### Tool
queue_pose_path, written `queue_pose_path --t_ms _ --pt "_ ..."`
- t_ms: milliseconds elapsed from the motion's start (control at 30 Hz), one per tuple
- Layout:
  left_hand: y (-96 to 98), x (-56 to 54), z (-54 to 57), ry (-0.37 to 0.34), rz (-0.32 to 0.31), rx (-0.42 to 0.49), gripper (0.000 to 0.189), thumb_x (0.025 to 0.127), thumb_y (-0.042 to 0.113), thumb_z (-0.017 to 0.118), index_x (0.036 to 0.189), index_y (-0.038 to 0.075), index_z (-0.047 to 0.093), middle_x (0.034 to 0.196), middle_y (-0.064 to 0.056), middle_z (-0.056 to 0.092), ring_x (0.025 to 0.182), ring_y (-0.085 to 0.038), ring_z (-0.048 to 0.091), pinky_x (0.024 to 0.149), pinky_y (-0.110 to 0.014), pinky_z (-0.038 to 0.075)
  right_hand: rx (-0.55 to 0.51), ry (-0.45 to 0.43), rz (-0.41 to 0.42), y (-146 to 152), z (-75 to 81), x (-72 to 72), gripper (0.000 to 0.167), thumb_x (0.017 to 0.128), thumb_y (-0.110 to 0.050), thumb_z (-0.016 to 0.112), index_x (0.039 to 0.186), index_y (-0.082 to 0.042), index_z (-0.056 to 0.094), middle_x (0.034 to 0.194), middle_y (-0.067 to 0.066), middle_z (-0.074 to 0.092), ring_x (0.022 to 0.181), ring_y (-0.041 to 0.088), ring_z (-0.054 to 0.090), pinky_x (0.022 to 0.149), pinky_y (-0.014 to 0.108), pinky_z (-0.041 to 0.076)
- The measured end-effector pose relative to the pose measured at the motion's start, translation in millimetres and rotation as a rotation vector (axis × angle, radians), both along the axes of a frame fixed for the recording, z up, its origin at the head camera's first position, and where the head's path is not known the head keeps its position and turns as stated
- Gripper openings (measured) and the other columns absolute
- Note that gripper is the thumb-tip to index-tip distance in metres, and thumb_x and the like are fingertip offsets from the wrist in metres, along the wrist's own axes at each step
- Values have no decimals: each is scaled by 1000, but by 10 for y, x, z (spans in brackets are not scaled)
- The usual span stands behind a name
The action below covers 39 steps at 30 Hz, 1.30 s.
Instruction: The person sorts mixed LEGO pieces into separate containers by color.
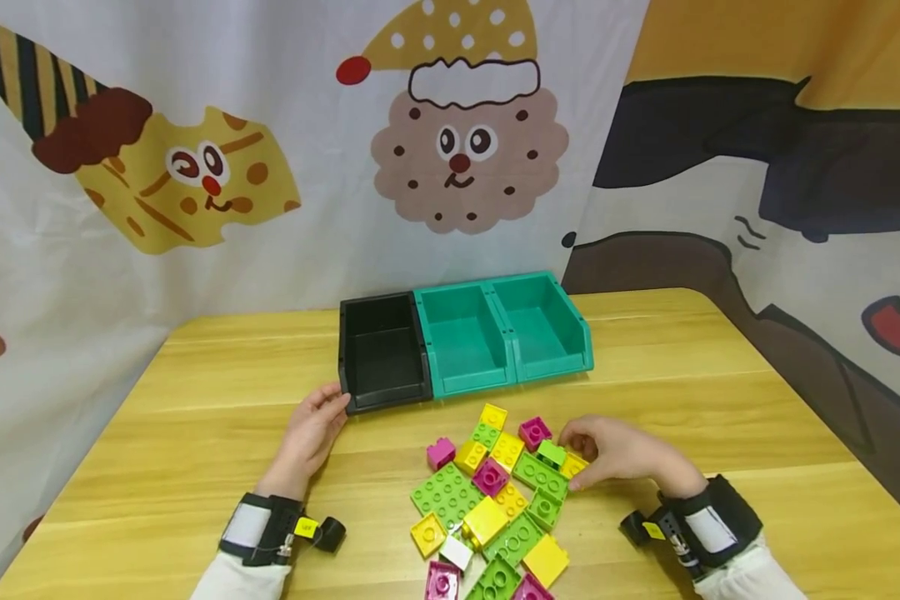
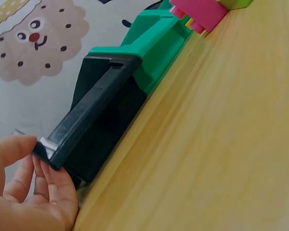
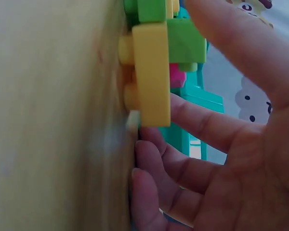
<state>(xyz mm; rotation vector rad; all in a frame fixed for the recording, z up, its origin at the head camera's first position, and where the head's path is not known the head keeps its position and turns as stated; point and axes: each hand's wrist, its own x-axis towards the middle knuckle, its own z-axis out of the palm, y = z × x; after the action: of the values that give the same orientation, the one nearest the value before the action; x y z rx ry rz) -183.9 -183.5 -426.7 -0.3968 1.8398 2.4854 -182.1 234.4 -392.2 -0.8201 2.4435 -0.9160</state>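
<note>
My left hand grips the front left corner of a black bin; in the left wrist view the thumb lies on top of the rim and the fingers underneath. At the right side of a pile of toy building blocks is my right hand, thumb and fingers spread around a yellow block and a small green block. The right wrist view shows the yellow block standing between the parted thumb and fingers, with fingertips behind its lower end.
Two teal bins stand in a row to the right of the black one. Green, yellow, pink and white blocks, such as a large green block, lie on the wooden table. A printed curtain hangs behind the table.
</note>
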Motion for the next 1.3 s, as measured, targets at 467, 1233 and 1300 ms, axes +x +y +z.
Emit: queue_pose_path --t_ms 467,1233,1300 --pt "-51 24 -36 0 -34 -32 9 96 7 52 104 11 51 92 9 46 81 -4 48 79 -18 44 -26 -19 -15 -3 -89 -12 41 71 -24 81 102 -4 61 87 1 57 76 9 49 66 22 44" --pt "-45 18 -43 1 -32 3 10 94 7 56 102 12 52 94 6 47 82 -4 49 80 -18 45 5 -42 18 103 30 -7 34 75 -16 75 105 -5 62 96 2 63 81 11 54 70 25 46" --pt "-54 16 -41 -2 -34 1 11 95 6 55 103 12 51 93 6 47 82 -4 49 80 -18 45 -5 -49 31 121 51 -21 32 77 -16 74 105 -6 62 98 3 64 82 11 57 70 25 48"
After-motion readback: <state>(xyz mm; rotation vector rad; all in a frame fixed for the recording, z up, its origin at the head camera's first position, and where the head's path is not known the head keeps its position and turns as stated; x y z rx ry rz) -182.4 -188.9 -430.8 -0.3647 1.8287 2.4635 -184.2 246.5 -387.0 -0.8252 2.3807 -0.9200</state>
